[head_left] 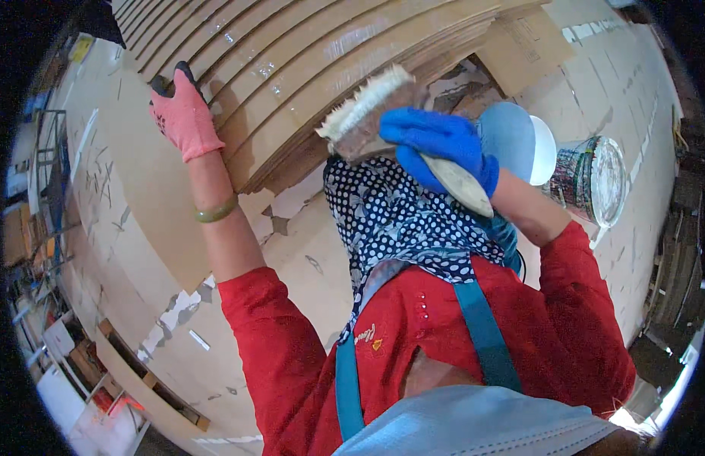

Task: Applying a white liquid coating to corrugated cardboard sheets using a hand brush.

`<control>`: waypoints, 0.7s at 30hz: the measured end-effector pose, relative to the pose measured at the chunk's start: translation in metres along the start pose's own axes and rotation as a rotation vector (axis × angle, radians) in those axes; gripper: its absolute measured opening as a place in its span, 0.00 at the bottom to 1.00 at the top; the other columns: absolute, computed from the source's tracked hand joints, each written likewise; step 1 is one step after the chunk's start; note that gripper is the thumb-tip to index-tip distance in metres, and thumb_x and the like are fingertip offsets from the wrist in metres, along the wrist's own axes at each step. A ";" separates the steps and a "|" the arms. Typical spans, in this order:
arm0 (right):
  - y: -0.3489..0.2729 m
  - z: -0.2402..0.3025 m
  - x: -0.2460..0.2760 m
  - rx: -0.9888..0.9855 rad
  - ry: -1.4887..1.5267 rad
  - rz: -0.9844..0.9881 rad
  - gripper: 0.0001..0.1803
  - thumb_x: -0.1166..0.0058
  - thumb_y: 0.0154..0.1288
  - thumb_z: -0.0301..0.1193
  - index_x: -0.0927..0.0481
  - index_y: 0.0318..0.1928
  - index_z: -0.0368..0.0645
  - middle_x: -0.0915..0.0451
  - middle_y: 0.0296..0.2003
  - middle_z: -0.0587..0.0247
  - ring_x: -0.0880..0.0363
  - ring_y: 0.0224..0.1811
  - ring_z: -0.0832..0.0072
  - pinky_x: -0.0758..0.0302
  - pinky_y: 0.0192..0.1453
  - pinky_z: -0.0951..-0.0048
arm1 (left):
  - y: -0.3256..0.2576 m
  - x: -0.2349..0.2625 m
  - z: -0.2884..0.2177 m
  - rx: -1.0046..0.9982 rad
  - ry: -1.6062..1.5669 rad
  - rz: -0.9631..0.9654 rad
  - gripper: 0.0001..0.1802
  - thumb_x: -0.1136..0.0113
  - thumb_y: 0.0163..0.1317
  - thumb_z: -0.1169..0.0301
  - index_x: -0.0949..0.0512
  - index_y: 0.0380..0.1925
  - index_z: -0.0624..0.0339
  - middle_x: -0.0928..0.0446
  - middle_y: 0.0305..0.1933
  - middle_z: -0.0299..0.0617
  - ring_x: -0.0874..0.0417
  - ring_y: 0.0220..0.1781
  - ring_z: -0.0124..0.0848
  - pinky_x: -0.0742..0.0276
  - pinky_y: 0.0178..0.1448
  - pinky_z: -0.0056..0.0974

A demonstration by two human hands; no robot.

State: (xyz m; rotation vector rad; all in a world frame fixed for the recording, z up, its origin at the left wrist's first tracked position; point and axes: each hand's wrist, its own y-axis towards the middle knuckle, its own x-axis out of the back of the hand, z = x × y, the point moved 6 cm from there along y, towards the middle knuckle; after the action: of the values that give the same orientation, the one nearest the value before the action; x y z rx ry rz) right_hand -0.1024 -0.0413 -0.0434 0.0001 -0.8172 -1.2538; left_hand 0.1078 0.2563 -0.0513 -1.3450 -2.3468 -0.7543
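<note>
My right hand (441, 148), in a blue glove, grips a wide brush (379, 114). Its whitish bristles point up and left above the near edge of the cardboard stack, and its pale handle sticks out below my fist. A pink glove with dark fingertips covers my left hand (184, 118), which rests with fingers apart at the left end of the cardboard sheets (292, 68). These brown sheets overlap in steps, and shiny wet-looking patches show on their exposed strips. Whether the left fingertips pinch a sheet edge is hard to see.
Right of my blue glove stand a white bucket (544, 150) and a smeared, dark-patterned bucket (595, 181). A loose cardboard piece (523, 49) lies at the back right. Torn scraps mark the floor (292, 235). Metal racks (52, 167) line the left side.
</note>
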 end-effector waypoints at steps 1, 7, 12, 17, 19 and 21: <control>0.006 -0.002 -0.001 0.001 0.005 0.002 0.18 0.42 0.55 0.21 0.22 0.49 0.43 0.21 0.47 0.55 0.21 0.50 0.61 0.25 0.52 0.65 | -0.001 0.000 -0.001 0.002 0.005 -0.003 0.32 0.43 0.56 0.52 0.27 0.50 0.69 0.25 0.47 0.56 0.27 0.52 0.49 0.33 0.57 0.46; 0.081 0.002 0.008 0.300 -0.261 -0.317 0.14 0.43 0.55 0.20 0.20 0.44 0.42 0.20 0.43 0.55 0.19 0.45 0.64 0.23 0.47 0.69 | 0.008 -0.007 0.007 -0.041 -0.090 -0.010 0.30 0.43 0.55 0.53 0.26 0.47 0.71 0.25 0.48 0.57 0.25 0.50 0.49 0.31 0.55 0.46; 0.043 0.005 0.005 0.196 -0.221 -0.086 0.10 0.42 0.55 0.21 0.20 0.39 0.41 0.18 0.39 0.58 0.19 0.40 0.65 0.23 0.44 0.71 | -0.001 -0.005 -0.003 -0.003 -0.143 0.054 0.30 0.43 0.54 0.53 0.26 0.46 0.71 0.25 0.48 0.58 0.25 0.49 0.50 0.31 0.54 0.47; 0.042 0.021 0.018 0.202 -0.187 -0.125 0.09 0.39 0.54 0.23 0.19 0.38 0.41 0.18 0.37 0.59 0.18 0.38 0.64 0.22 0.42 0.71 | 0.004 0.002 0.002 -0.043 -0.082 -0.031 0.29 0.43 0.54 0.53 0.25 0.46 0.69 0.26 0.47 0.59 0.26 0.51 0.51 0.32 0.55 0.47; 0.065 0.010 0.019 0.246 -0.230 -0.212 0.09 0.39 0.54 0.23 0.19 0.38 0.41 0.18 0.37 0.59 0.18 0.38 0.64 0.22 0.42 0.71 | 0.003 -0.003 -0.003 -0.052 -0.072 -0.029 0.29 0.43 0.54 0.53 0.25 0.46 0.69 0.26 0.47 0.59 0.27 0.51 0.51 0.32 0.56 0.47; 0.092 0.005 0.015 0.295 -0.263 -0.296 0.09 0.39 0.53 0.23 0.19 0.38 0.41 0.18 0.37 0.59 0.18 0.39 0.64 0.22 0.42 0.70 | 0.002 -0.003 -0.006 -0.057 -0.062 -0.035 0.29 0.43 0.55 0.53 0.25 0.46 0.68 0.26 0.47 0.59 0.27 0.52 0.51 0.33 0.56 0.47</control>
State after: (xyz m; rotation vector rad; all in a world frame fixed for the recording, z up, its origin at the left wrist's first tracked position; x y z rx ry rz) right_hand -0.0270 -0.0196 0.0081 0.2037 -1.2606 -1.4168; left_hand 0.1111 0.2515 -0.0478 -1.3728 -2.4191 -0.8065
